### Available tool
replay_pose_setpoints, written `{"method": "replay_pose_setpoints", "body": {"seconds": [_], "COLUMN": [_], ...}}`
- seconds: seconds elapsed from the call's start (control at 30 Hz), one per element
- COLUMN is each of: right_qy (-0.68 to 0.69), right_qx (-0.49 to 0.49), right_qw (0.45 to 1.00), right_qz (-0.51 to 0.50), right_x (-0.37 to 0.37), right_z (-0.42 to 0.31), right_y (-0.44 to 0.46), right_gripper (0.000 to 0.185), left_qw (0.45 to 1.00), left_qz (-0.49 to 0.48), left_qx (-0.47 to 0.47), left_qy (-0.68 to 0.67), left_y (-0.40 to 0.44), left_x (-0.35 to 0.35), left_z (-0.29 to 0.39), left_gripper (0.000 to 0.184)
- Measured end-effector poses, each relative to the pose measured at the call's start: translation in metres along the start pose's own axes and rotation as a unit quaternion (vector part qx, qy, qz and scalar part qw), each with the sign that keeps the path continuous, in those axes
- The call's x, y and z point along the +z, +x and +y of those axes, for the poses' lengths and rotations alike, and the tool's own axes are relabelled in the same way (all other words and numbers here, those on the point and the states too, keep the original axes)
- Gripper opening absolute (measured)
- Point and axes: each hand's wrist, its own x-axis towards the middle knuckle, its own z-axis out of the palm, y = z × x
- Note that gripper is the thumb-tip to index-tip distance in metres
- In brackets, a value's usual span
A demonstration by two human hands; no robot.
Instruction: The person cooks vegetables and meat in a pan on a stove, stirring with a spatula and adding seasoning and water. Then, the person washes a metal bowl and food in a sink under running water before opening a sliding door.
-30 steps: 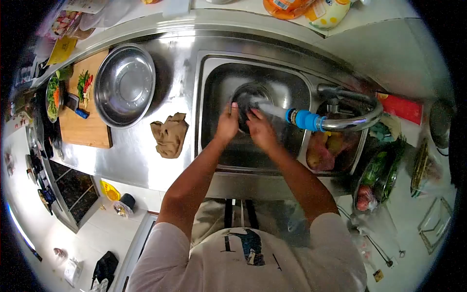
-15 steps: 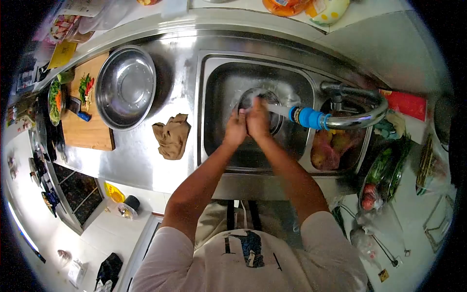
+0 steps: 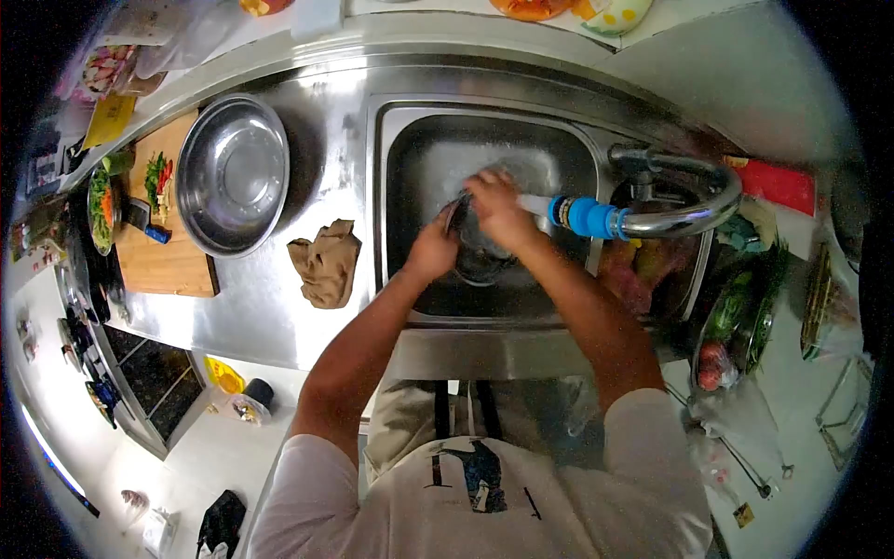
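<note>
Both hands are over the sink (image 3: 400,279). My left hand (image 3: 434,250) is closed on a dark, thin-edged thing (image 3: 454,216) whose kind I cannot make out. Close beside it, my right hand (image 3: 501,207) has its fingers bent over the upper end of that thing; what lies under them is hidden. Below the hands, a round metal shape (image 3: 482,276), partly covered, shows at the sink bottom; I cannot tell if it is a bowl or the drain. The faucet (image 3: 675,222), with a blue nozzle (image 3: 589,217), points at my right hand, and water wets the sink.
Left of the sink lie a crumpled brown cloth (image 3: 324,265), a large metal basin (image 3: 233,177) and a wooden cutting board (image 3: 168,265) with a knife (image 3: 149,224) and chopped vegetables (image 3: 158,182). A smaller basin to the right holds a reddish bag (image 3: 629,279).
My hands have moved apart slightly. The left went down and left, and a dark thing now shows in it. The right turned, its fingers now bent toward the left. The view shifted a little.
</note>
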Motion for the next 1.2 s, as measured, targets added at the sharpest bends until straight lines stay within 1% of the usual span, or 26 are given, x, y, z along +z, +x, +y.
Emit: {"method": "replay_pose_setpoints", "body": {"seconds": [0.03, 0.1, 0.17, 0.2, 0.23, 0.27, 0.33, 0.37, 0.43, 0.47, 0.5, 0.53, 0.57, 0.6, 0.63, 0.67, 0.7, 0.73, 0.77, 0.8, 0.83, 0.9, 1.03, 1.1, 1.17, 1.2], "right_qy": [0.003, -0.005, -0.038, -0.074, -0.149, -0.112, -0.075, 0.009, 0.169, 0.243, 0.34, 0.404, 0.466, 0.466, 0.382, 0.34, 0.292, 0.152, 0.142, 0.141, 0.127, 0.084, 0.027, -0.01, -0.047, -0.064], "right_qx": [-0.062, -0.121, -0.073, -0.046, 0.086, 0.085, 0.088, 0.222, 0.462, 0.567, 0.598, 0.609, 0.615, 0.616, 0.563, 0.534, 0.506, 0.388, 0.366, 0.345, 0.312, 0.236, 0.146, 0.124, -0.04, 0.018], "right_qw": [0.994, 0.99, 0.994, 0.996, 0.984, 0.99, 0.991, 0.975, 0.86, 0.763, 0.708, 0.671, 0.629, 0.629, 0.73, 0.773, 0.811, 0.908, 0.919, 0.928, 0.941, 0.966, 0.981, 0.991, 0.998, 0.997], "right_qz": [-0.094, -0.07, -0.073, 0.0, -0.039, 0.013, 0.065, -0.004, -0.133, -0.191, -0.161, -0.127, -0.091, -0.089, -0.062, -0.047, -0.03, 0.04, 0.039, 0.018, -0.002, -0.058, -0.128, -0.053, 0.026, 0.044], "right_x": [-0.009, -0.012, -0.019, -0.009, 0.009, 0.023, 0.035, 0.037, 0.037, 0.039, 0.072, 0.096, 0.111, 0.107, 0.097, 0.097, 0.097, 0.089, 0.081, 0.056, 0.033, -0.015, -0.046, -0.026, -0.033, -0.025], "right_z": [-0.013, -0.026, -0.024, -0.008, 0.009, 0.042, 0.068, 0.066, 0.061, 0.058, 0.062, 0.063, 0.06, 0.053, 0.041, 0.045, 0.05, 0.068, 0.082, 0.074, 0.064, 0.043, 0.01, -0.003, -0.013, -0.014], "right_y": [0.006, 0.008, 0.012, 0.01, 0.016, 0.008, -0.007, -0.018, -0.039, -0.052, -0.074, -0.085, -0.092, -0.09, -0.087, -0.09, -0.093, -0.087, -0.085, -0.073, -0.061, -0.038, -0.012, -0.007, -0.005, -0.006], "right_gripper": [0.035, 0.035, 0.037, 0.037, 0.031, 0.026, 0.021, 0.023, 0.03, 0.035, 0.035, 0.035, 0.034, 0.034, 0.033, 0.033, 0.032, 0.034, 0.033, 0.033, 0.032, 0.031, 0.03, 0.023, 0.02, 0.016], "left_qw": [1.0, 0.982, 0.987, 0.985, 0.982, 0.983, 0.994, 0.994, 0.974, 0.953, 0.952, 0.945, 0.944, 0.935, 0.936, 0.939, 0.944, 0.944, 0.957, 0.978, 0.985, 0.996, 0.972, 0.961, 0.969, 0.967], "left_qz": [-0.002, -0.115, -0.115, -0.103, -0.089, -0.088, 0.023, 0.02, 0.17, 0.142, 0.139, 0.206, 0.256, 0.306, 0.303, 0.217, 0.166, 0.114, 0.099, 0.098, 0.017, -0.061, -0.152, -0.172, -0.151, -0.119], "left_qx": [-0.002, -0.113, -0.057, -0.07, -0.084, -0.083, -0.106, -0.108, -0.12, -0.247, -0.25, -0.224, -0.2, -0.18, -0.178, -0.259, -0.27, -0.283, -0.225, -0.09, -0.135, -0.039, -0.021, 0.002, 0.041, 0.065], "left_qy": [0.0, 0.102, 0.099, 0.12, 0.141, 0.141, -0.018, -0.02, -0.091, -0.104, -0.107, -0.116, -0.065, -0.01, -0.009, -0.059, -0.096, -0.13, -0.155, -0.158, -0.11, 0.049, 0.18, 0.218, 0.193, 0.216], "left_y": [0.004, 0.018, 0.022, 0.023, 0.025, 0.024, 0.02, 0.016, 0.015, 0.013, 0.012, 0.009, 0.005, 0.002, 0.007, 0.009, 0.011, 0.013, 0.023, 0.037, 0.047, 0.065, 0.078, 0.075, 0.076, 0.073], "left_x": [-0.007, -0.02, -0.019, -0.023, -0.025, -0.024, -0.017, -0.008, 0.009, 0.014, 0.034, 0.065, 0.073, 0.08, 0.066, 0.051, 0.041, 0.031, 0.017, 0.016, -0.003, -0.013, -0.011, -0.013, -0.008, -0.01], "left_z": [0.013, 0.037, 0.02, 0.029, 0.036, 0.034, 0.023, 0.016, 0.014, 0.022, -0.004, -0.051, -0.038, -0.023, 0.001, 0.017, 0.017, 0.014, 0.005, -0.034, -0.012, 0.005, 0.022, 0.034, 0.013, 0.015], "left_gripper": [0.037, 0.028, 0.022, 0.022, 0.023, 0.023, 0.024, 0.024, 0.028, 0.034, 0.034, 0.036, 0.038, 0.04, 0.04, 0.038, 0.038, 0.037, 0.036, 0.034, 0.034, 0.036, 0.036, 0.036, 0.031, 0.025]}}
